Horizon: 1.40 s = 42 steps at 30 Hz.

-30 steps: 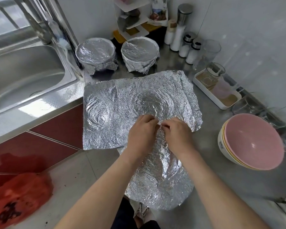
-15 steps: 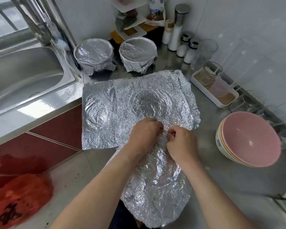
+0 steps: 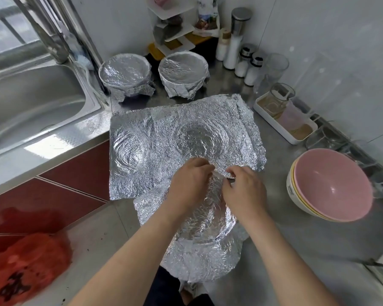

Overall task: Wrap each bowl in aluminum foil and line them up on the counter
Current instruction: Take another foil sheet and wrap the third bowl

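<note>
- Still pinching: left hand point(image 3: 190, 182) and right hand point(image 3: 244, 192), fingertips clamped on far edge of crumpled foil sheet point(image 3: 203, 250).
- Sheet overhangs counter point(image 3: 329, 250) front edge; its left side spread wider than half a second ago.

The foil point(image 3: 164, 133) is seen as thin metal, bright and finely wrinkled, with ring-shaped creases pressed into it. The same crinkled, shiny skin is stretched over the wrapped bowl point(image 3: 125, 74) by the sink and the second wrapped bowl point(image 3: 182, 69). The surface point(image 3: 301, 244) is made of dull grey steel with a soft sheen, while the sink point(image 3: 31, 102) is smoother and strongly reflective. The stacked bowls point(image 3: 332, 184) are finished in smooth, glossy pink; their material cannot be told. The tray point(image 3: 274, 125) is shown as smooth white plastic, the tumbler point(image 3: 276, 65) as clear glass. The cupboard front point(image 3: 60, 191) is glossy red, and the red bag point(image 3: 27, 268) is thin, crumpled plastic.
</note>
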Tool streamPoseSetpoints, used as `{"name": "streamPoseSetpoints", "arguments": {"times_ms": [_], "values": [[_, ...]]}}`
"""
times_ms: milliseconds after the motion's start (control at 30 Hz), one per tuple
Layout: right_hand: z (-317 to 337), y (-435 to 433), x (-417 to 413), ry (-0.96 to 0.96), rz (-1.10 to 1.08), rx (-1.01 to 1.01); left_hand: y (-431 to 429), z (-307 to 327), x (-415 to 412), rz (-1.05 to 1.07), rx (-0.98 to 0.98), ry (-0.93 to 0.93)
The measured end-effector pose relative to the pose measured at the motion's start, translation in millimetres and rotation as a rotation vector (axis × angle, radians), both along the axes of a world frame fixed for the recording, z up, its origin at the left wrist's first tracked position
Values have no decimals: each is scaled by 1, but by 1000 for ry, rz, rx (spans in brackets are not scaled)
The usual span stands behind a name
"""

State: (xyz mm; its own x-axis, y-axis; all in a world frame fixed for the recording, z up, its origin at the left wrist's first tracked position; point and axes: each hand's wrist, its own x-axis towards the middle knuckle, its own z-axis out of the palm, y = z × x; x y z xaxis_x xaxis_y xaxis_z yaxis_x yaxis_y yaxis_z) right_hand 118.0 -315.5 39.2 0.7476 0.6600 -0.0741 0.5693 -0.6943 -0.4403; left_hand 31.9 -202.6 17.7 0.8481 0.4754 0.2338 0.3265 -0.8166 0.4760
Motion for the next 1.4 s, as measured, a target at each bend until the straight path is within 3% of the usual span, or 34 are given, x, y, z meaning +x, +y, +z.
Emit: {"name": "streamPoseSetpoints", "arguments": {"times_ms": [433,867,1200,1400], "values": [[-7,14,1,-17,64,-46,6,-9,-3,36,88,90],[-3,9,-9,27,42,-122,8,-4,0,7,-23,221],[2,-18,-8,87,-178,-118,-8,5,27,-135,-71,239],[1,-20,-2,55,-137,-79,-4,11,13,-14,-115,111]]}}
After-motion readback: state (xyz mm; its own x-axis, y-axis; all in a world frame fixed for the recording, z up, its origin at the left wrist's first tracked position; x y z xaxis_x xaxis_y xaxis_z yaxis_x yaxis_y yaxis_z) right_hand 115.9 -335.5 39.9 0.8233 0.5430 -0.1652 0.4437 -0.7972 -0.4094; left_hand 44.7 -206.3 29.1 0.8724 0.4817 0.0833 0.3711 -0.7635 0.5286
